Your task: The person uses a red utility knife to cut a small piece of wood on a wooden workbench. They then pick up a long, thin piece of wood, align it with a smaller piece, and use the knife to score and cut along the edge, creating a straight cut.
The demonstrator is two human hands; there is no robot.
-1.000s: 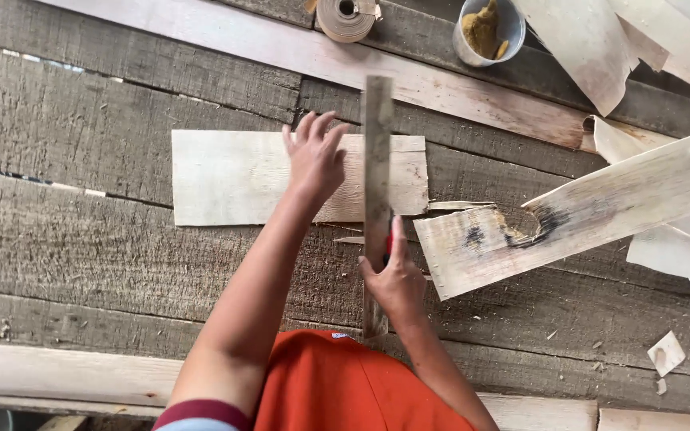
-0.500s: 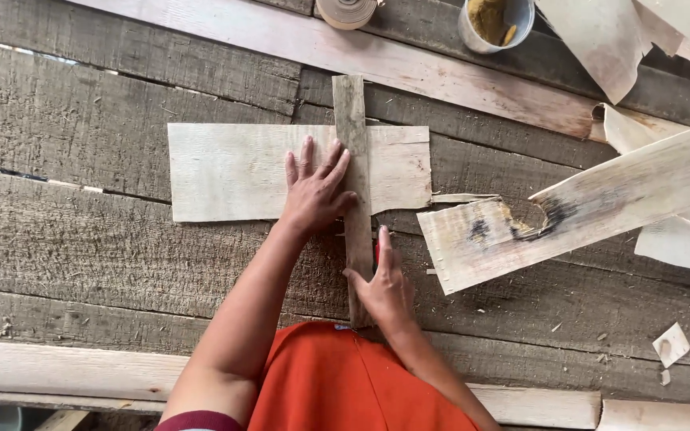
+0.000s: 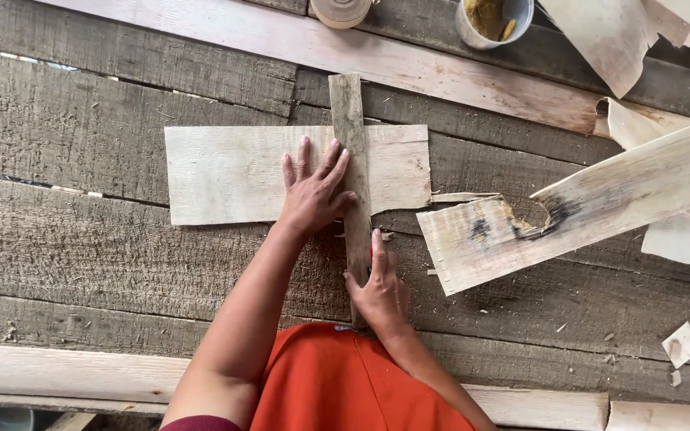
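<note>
A pale thin wood sheet (image 3: 225, 172) lies flat on the grey plank bench. A narrow grey wooden strip (image 3: 348, 108) lies across it, running away from me. My left hand (image 3: 313, 191) is spread flat on the sheet, its thumb and fingers pressing against the strip's left edge. My right hand (image 3: 378, 287) grips the strip's near end, the index finger stretched along it. A small red bit shows beside that finger; I cannot tell what it is.
A broad pale board with a dark burnt notch (image 3: 584, 211) lies slanted at the right, its end close to the sheet. At the far edge stand a tape roll (image 3: 342, 9) and a metal cup of yellowish stuff (image 3: 493, 17). Curled veneer pieces (image 3: 608, 40) lie at the top right.
The strip has shifted left across the sheet and now sits straighter. My left hand slid with it and presses at its edge; my right hand stays at the near end.
</note>
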